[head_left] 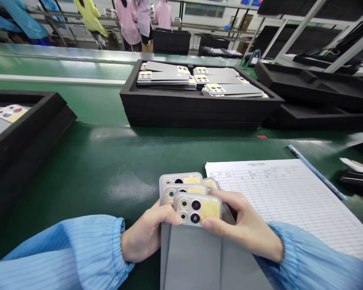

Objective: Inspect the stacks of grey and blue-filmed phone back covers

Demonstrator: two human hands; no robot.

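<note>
Several grey phone back covers [196,257] are fanned out between my hands, low in the middle of the head view. Each shows a pale camera plate with round lens rings and a yellow film patch. My left hand [149,229] grips the stack's left edge, its thumb on the lower left corner of the top camera plate. My right hand [245,225] is closed around the right side, with the thumb at the plate's lower right and the index finger along its upper edge. The fingers under the covers are hidden.
Black trays [199,110] ahead hold more covers. Another black tray [33,133] stands left, and further trays [314,90] sit back right. A printed form [269,189] with a blue pencil [317,171] lies right on the green table [109,169]. People stand in the background.
</note>
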